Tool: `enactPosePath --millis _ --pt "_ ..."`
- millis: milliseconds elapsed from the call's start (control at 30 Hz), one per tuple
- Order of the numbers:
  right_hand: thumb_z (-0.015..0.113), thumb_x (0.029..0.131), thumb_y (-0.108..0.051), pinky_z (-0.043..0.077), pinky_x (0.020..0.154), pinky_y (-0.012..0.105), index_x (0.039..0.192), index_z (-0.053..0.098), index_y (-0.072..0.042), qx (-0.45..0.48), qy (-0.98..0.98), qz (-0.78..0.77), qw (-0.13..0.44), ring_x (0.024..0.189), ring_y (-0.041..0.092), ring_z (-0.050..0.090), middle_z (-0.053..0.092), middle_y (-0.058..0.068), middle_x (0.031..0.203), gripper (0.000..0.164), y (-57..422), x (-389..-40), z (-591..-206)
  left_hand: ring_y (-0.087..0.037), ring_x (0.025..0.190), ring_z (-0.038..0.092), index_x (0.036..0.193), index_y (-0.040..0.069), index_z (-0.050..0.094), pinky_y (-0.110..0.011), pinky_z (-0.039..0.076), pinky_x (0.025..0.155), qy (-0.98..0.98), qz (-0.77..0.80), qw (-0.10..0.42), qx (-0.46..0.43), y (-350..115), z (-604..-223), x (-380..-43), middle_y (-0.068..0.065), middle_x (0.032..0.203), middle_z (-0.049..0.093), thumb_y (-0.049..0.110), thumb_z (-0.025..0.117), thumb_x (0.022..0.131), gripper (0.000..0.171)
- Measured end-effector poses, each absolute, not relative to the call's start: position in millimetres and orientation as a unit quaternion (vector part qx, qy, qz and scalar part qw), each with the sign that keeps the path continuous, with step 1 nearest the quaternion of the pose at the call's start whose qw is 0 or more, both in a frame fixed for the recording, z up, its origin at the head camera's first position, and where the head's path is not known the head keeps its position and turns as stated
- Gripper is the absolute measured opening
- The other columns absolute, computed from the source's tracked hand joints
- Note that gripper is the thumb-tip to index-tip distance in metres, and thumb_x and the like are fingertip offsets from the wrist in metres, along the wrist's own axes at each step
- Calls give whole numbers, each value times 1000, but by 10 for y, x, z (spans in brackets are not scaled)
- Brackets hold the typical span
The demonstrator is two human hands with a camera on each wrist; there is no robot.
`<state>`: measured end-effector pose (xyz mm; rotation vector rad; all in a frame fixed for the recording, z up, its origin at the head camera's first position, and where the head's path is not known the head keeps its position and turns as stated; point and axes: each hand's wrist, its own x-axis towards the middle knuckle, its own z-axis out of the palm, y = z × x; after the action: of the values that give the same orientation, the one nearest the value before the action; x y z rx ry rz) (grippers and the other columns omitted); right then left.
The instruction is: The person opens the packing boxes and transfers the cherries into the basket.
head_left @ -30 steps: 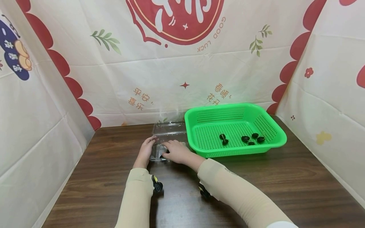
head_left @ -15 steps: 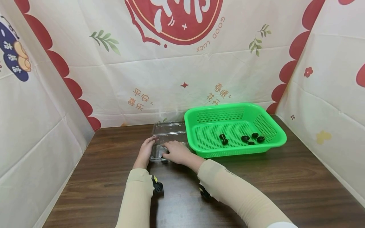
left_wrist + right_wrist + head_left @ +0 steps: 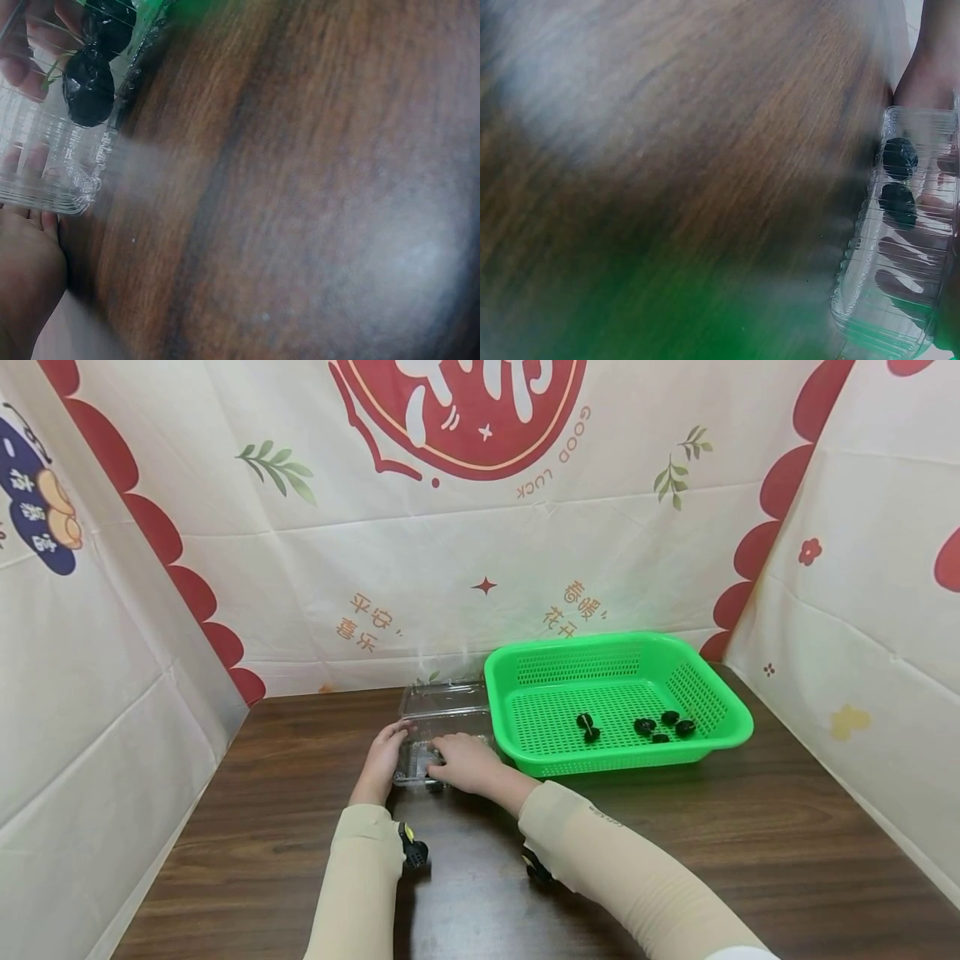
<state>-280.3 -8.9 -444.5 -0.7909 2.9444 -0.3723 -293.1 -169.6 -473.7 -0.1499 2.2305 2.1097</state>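
A clear plastic clamshell box [image 3: 411,768] stands on the table with its lid laid back. My left hand [image 3: 386,750] holds the box's left side, fingertips bent over the rim. My right hand [image 3: 467,762] reaches down into the box, finger and thumb pinching a pair of shiny black lumps [image 3: 88,86]. A thin green strand shows beside those fingers in the left wrist view. Through the ribbed plastic, the right wrist view shows two black lumps [image 3: 898,202] near the box's front wall. The right hand hides much of the box's inside in the head view.
A green plastic basket [image 3: 528,752] touches the box's right side. Several black lumps [image 3: 645,726] lie in it, one pair [image 3: 588,727] joined by a pale band. The brown wooden table [image 3: 300,843] meets printed cloth walls [image 3: 420,552] at the back and sides.
My right hand has shifted slightly to the right inside the box, and the black lumps at its thumb have moved slightly right and nearer the front. My left hand and the basket stay put.
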Motion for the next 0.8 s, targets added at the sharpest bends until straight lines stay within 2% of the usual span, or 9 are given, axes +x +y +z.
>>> enactPosePath --millis 467,800 --pt "51 86 -42 44 83 36 113 61 -19 -262 956 -128 29 96 16 57 63 -5 104 37 -91 -2814 -4470 -23 122 34 125 9 48 -44 19 103 730 681 26 -44 -1695 -4765 -2946 -11 125 49 20 36 97 33" --pt "54 84 -36 47 73 31 109 63 -19 -263 950 -165 39 81 8 57 63 -8 94 32 -69 -2821 -4455 -23 123 32 126 8 47 -44 18 104 730 681 27 -39 -1697 -4752 -2940 -11 126 48 19 35 97 33"
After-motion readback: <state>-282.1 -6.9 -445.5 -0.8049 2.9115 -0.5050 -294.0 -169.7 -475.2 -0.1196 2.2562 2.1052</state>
